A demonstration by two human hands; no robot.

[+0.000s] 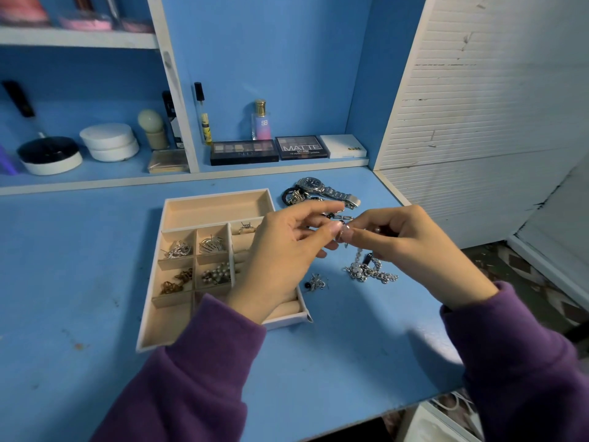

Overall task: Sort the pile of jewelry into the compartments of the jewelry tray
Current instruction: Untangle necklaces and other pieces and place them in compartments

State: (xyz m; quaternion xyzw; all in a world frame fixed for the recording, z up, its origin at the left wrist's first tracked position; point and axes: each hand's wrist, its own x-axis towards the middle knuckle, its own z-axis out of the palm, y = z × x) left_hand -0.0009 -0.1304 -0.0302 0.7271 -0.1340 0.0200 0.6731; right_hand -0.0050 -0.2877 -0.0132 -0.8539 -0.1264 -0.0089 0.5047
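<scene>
A beige jewelry tray (178, 207) lies on the blue desk, with earrings in several small compartments and a ring (247, 228) in one slot. My left hand (280, 250) hovers over the tray's right side. My right hand (411, 250) is beside it. Both pinch a small silver piece (341, 232) between their fingertips above the desk. Below them lie a silver chain (371, 272) and a small silver earring (317, 282). A silver watch (328, 189) and a black-and-metal bracelet (293, 196) lie behind the hands.
Makeup palettes (243, 151), a perfume bottle (262, 121) and round jars (108, 141) stand on the low shelf behind the desk. A white slatted panel (478, 90) closes off the right side. The desk's front edge (350, 422) runs near my sleeves.
</scene>
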